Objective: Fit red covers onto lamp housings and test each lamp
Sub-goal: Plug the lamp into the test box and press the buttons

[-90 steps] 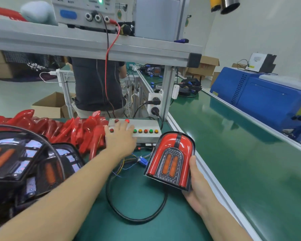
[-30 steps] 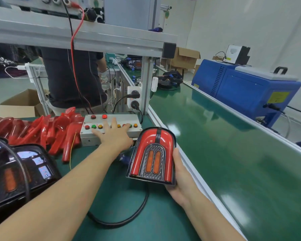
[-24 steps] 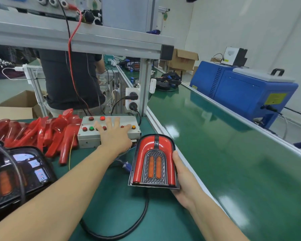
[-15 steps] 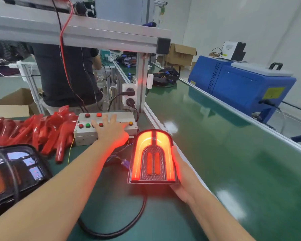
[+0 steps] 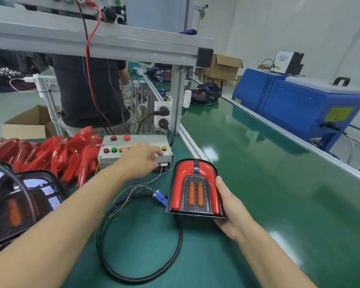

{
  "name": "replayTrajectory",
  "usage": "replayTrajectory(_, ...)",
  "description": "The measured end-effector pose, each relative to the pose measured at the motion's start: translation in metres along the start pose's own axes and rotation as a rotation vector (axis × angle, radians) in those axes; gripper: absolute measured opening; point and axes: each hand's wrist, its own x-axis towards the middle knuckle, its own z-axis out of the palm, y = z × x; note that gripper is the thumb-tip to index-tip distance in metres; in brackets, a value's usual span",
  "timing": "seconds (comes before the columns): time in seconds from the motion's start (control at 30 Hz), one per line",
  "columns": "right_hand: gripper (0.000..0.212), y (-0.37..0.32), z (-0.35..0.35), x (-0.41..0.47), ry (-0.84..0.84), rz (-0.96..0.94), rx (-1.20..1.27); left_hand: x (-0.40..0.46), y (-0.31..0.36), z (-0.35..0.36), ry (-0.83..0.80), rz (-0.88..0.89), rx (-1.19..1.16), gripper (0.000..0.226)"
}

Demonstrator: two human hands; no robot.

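The arch-shaped lamp with glossy red cover and black ribbed centre panel (image 5: 194, 189) is held tilted up off the green bench mat (image 5: 154, 246), just right of the grey push-button test box (image 5: 133, 149). It is gripped along its right edge and underside by the right hand (image 5: 230, 208), thumb laid on the cover's rim, remaining fingers hidden beneath. Two orange oblong inserts are seen in the centre panel; no glow is visible.

The left hand (image 5: 139, 161) is stretched over the test box's front, fingers loosely spread and reaching onto the lower row of coloured buttons; which button is touched cannot be told. Nothing is grasped by it.

A blue connector (image 5: 160, 197) with thin coloured wires lies just in front of the test box, beside the lamp's left edge. A thick black cable (image 5: 141, 275) is looped on the mat nearer the wearer.

Loose red plastic covers (image 5: 50, 154) are heaped left of the test box. Black lamp housings (image 5: 19, 200) are stacked further left and nearer. The green conveyor belt (image 5: 279, 194) runs to the box's right.
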Motion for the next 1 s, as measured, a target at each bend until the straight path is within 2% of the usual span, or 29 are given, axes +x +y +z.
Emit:
replayTrajectory(0.1, 0.042, -0.002, 0.0, 0.004, 0.035, 0.036, -0.069, -0.027, 0.005, -0.004, -0.314, 0.119, -0.075, 0.034)
replayTrajectory(0.13, 0.042, -0.004, 0.0, 0.005, 0.044, 0.048, -0.105, -0.032, 0.005, 0.001, -0.369, 0.133, -0.026, 0.037)
replayTrajectory(0.2, 0.045, -0.007, 0.0, 0.006, 0.07, 0.071, -0.217, -0.036, 0.003, 0.013, -0.379, 0.146, 0.084, 0.043)
replayTrajectory(0.33, 0.047, -0.011, -0.004, 0.009, 0.138, 0.021, -0.489, -0.039, -0.009, 0.03, -0.285, 0.165, 0.142, 0.038)
replayTrajectory(0.47, 0.036, -0.017, -0.002, 0.009, 0.254, -0.229, -0.907, -0.042, -0.018, 0.017, -0.124, 0.158, 0.043, 0.026)
replayTrajectory(0.53, 0.037, -0.019, 0.009, 0.004, 0.367, -0.378, -1.242, -0.042, -0.019, 0.001, 0.015, 0.184, 0.088, 0.024)
replayTrajectory(0.57, 0.037, -0.02, 0.017, -0.001, 0.405, -0.512, -1.356, -0.042, -0.018, -0.005, 0.08, 0.217, 0.147, 0.025)
replayTrajectory(0.6, 0.037, -0.021, 0.028, -0.007, 0.385, -0.669, -1.386, -0.042, -0.017, -0.01, 0.138, 0.262, 0.213, 0.025)
replayTrajectory(0.67, 0.04, -0.021, 0.054, -0.017, 0.189, -0.857, -1.347, -0.044, -0.012, -0.015, 0.222, 0.359, 0.307, 0.028)
replayTrajectory(0.77, 0.041, -0.013, 0.091, -0.017, 0.006, -0.853, -1.369, -0.053, -0.005, -0.017, 0.308, 0.457, 0.304, 0.032)
replayTrajectory(0.87, 0.032, -0.01, 0.105, -0.011, 0.003, -0.782, -1.27, -0.06, -0.01, -0.02, 0.392, 0.537, 0.338, 0.025)
replayTrajectory(1.0, 0.033, -0.014, 0.109, -0.008, -0.025, -0.87, -1.383, -0.06, -0.016, -0.015, 0.427, 0.558, 0.337, 0.018)
